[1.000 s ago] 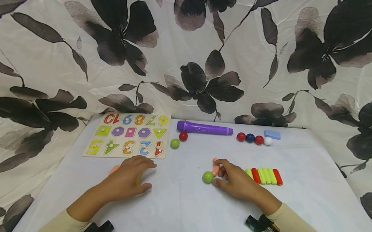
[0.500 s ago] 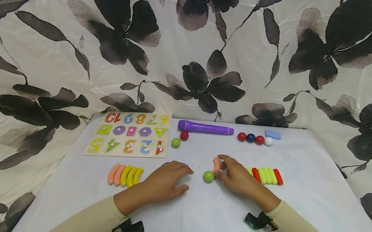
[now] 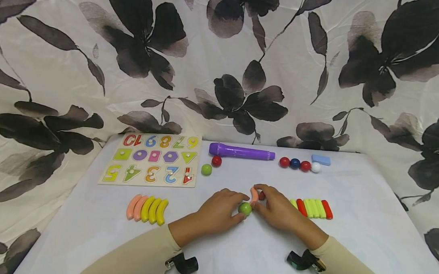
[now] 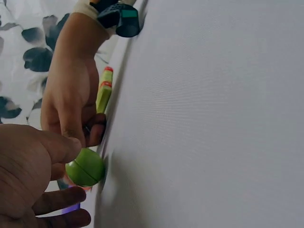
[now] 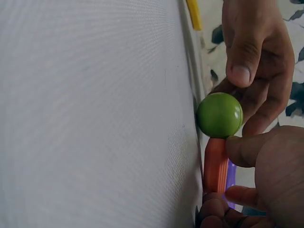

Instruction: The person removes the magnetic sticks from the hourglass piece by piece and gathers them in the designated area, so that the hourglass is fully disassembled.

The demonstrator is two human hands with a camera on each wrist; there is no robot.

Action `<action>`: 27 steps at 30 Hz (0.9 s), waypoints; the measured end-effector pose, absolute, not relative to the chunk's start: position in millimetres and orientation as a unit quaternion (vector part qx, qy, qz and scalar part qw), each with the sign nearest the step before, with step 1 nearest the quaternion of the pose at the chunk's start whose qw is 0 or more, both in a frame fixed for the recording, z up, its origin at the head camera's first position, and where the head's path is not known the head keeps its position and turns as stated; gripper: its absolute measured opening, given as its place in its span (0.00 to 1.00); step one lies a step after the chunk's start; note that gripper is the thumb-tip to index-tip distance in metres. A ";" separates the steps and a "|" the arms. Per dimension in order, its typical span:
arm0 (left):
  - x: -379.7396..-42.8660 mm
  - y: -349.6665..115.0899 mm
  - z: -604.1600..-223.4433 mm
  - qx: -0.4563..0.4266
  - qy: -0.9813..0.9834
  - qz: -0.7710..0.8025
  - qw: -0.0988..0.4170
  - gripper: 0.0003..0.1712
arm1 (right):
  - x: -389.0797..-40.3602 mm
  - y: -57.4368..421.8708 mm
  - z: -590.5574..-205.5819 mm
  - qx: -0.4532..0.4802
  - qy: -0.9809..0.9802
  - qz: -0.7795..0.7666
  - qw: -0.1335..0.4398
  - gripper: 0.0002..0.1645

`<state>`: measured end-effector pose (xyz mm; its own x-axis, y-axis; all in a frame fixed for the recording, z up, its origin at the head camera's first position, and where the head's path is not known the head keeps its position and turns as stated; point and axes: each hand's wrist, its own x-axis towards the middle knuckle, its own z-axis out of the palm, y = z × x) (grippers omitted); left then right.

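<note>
In the head view, my left hand [image 3: 218, 211] is at the left side of a glossy green ball [image 3: 245, 208], thumb below and fingers above it. The right wrist view shows a gap between that thumb and the ball [image 5: 220, 115]. My right hand [image 3: 278, 207] holds a pink curved piece [image 3: 254, 195] on the table, thumb at its near end and fingertips by its far end. Ball and piece lie close together; the right thumb is beside where they meet. Some right-hand fingers are curled under and partly hidden.
Pink and yellow curved pieces [image 3: 147, 210] lie in a row at left. A number puzzle board [image 3: 141, 184] stands behind them. Green and red sticks [image 3: 313, 209] lie right, partly behind my right hand. A purple tube [image 3: 242, 151], several balls [image 3: 295, 163] and a blue block [image 3: 321, 159] line the back.
My left hand has moved right, away from the row of curved pieces, and reached the green ball. My right hand stays at the pink curved piece with little movement.
</note>
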<state>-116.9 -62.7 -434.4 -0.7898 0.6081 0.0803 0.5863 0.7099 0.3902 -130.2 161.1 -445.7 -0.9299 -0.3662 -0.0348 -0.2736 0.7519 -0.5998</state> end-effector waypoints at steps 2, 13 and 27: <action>-118.4 -59.6 -436.0 0.326 0.923 0.204 0.021 0.24 | -130.0 161.4 -445.3 -0.174 0.933 -0.305 0.074 0.33; -122.3 -56.1 -436.5 0.318 0.925 0.206 0.009 0.15 | -131.8 161.3 -447.4 -0.190 0.932 -0.303 0.056 0.32; -136.4 -68.4 -434.6 0.263 0.938 0.225 0.009 0.20 | -133.2 160.1 -447.0 -0.173 0.937 -0.297 0.068 0.34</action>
<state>-136.4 -68.4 -434.6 -0.8619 0.4970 0.1011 0.4888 0.7608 0.4270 -133.2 160.1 -447.0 -0.9312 -0.3636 -0.0250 -0.2828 0.7642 -0.5796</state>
